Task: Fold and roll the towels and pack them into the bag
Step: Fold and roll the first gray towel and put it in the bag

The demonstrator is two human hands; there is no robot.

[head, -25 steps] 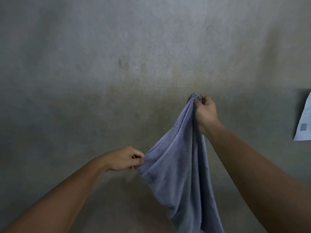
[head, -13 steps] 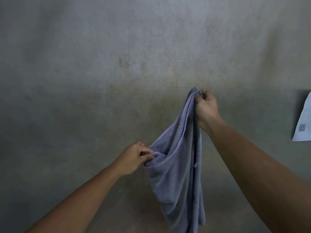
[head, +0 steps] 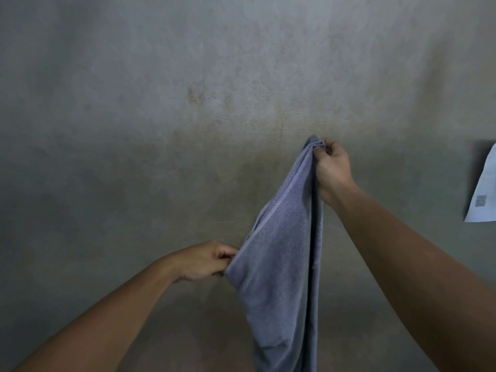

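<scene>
A blue-grey towel [head: 281, 264] hangs in the air in front of a stained grey wall, bunched in long vertical folds. My right hand [head: 331, 170] grips its top corner, held high at the centre right. Lower down and to the left, my left hand [head: 206, 260] pinches the towel's left edge between thumb and fingers. The towel's lower end runs out of the bottom of the frame. No bag is in view.
A white sheet of paper [head: 483, 191] with a small printed code hangs at the right edge. The grey concrete wall [head: 161, 116] fills the background.
My right hand has stayed high on the towel's top corner. My left hand has shifted along the towel's left edge, and the cloth now hangs narrower and more upright.
</scene>
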